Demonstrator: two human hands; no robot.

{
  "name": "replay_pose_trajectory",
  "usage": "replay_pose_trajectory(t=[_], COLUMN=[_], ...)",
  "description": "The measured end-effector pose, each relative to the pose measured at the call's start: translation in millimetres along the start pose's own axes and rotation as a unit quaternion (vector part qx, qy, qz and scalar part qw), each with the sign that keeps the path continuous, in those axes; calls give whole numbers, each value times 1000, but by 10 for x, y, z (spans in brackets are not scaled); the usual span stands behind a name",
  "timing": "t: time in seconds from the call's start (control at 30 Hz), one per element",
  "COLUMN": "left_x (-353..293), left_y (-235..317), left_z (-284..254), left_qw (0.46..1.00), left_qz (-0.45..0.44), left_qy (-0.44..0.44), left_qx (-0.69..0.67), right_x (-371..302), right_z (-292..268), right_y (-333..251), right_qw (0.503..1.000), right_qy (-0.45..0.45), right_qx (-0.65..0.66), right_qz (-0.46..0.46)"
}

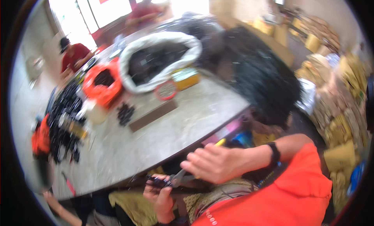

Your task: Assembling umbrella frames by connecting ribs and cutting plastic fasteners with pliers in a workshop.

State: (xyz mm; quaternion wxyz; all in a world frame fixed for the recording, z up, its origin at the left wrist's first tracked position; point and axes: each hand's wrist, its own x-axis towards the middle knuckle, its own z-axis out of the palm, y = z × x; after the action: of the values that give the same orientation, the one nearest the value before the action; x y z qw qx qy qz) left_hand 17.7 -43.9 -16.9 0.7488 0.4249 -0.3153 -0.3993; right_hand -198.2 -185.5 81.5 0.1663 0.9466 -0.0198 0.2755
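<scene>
My right hand, with a black band on its wrist, is closed around a hand tool whose yellow handle end sticks out above the fingers. Its grey metal end points left and meets a small dark, shiny piece. Between the fingers and thumb of my left hand that dark piece is pinched, just off the table's near edge. Blur hides the tool's exact kind and the piece's details.
On the grey table stand a large white sack of dark pieces, an orange bag, a yellow box and a brown bar. Black pieces lie heaped at left. Beyond sit people in red; another person's arm reaches in lower left.
</scene>
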Motion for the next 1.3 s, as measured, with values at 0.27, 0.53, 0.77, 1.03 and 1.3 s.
replay_pose_trajectory(t=[0.27, 0.53, 0.77, 1.03, 1.3], left_x=[55, 11, 87, 84, 116], left_y=[233, 81, -4, 30, 60], left_z=[346, 187, 332, 218, 285], left_qw=[997, 996, 997, 998, 994], left_qz=[-46, -22, -43, -5, 10], left_qy=[-62, -81, 21, -63, -105], left_qx=[23, 39, -66, -13, -20], right_x=[-204, -367, -324, -309, -346], right_z=[-94, 346, -36, -85, 76], right_y=[92, -181, -61, -173, -204], right_qw=[743, 570, 986, 831, 357], right_qy=[-295, -382, -10, -203, -367], right_qx=[563, 646, 52, 441, 763], right_qz=[211, 333, 160, 272, 393])
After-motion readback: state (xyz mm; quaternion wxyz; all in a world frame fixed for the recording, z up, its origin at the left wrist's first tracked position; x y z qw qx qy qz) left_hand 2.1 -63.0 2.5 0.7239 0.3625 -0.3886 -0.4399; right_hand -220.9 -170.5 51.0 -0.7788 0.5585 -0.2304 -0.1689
